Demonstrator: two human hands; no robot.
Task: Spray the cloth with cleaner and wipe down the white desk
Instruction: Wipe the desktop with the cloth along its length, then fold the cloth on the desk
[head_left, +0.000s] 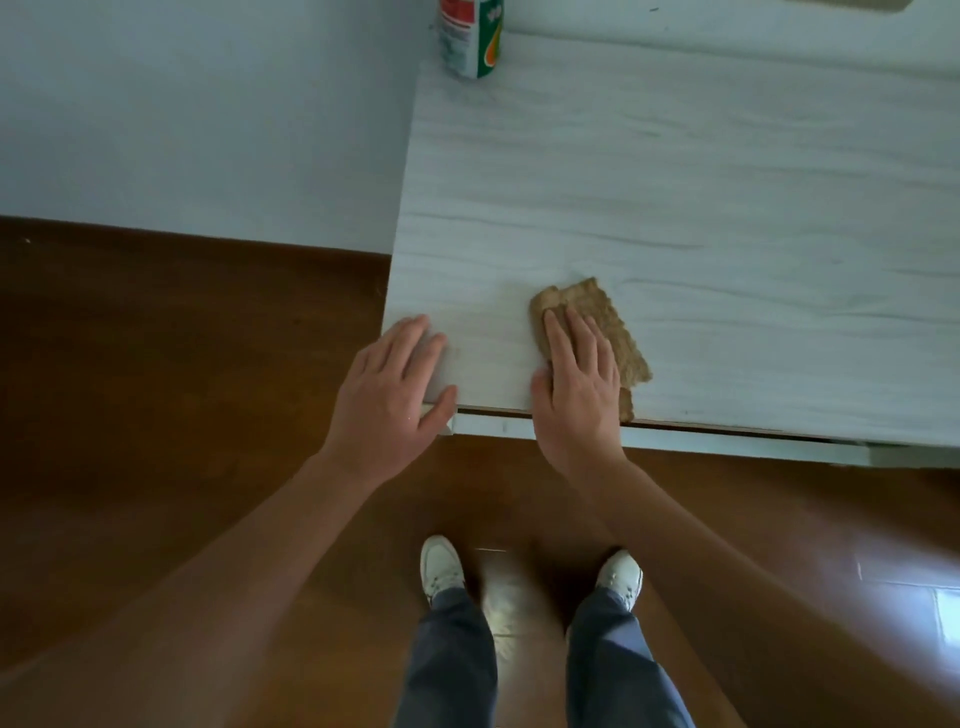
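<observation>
Two bare forearms (208, 571) are reaching forward from the bottom corners of the view, closest to the lens. Beneath them a dark brown wooden floor (156, 364) is filling the lower and left parts of the scene, and a pale wall (182, 104) is rising beyond it. The white desk (675, 182), faintly grained, is taking up the upper right, with its near left corner pointing toward the person. Legs in grey-blue trousers (452, 665) are standing just in front of the desk. The left hand (387, 387) is lying flat on that near corner, its fingers straight and close together and its thumb resting at the front edge, holding nothing. The right hand (576, 395) is pressing palm-down on the cloth (608, 322), fingers straight and side by side rather than curled round it. This tan, rough-looking cloth is lying on the desk top just beside the front edge, one corner reaching that edge. The cleaner bottle (470, 36), white with green, orange and red on its label, is standing at the far left corner of the desk, well apart from both hands, with its top cut off by the frame. Two white shoes (441, 566) are pointing toward the desk.
</observation>
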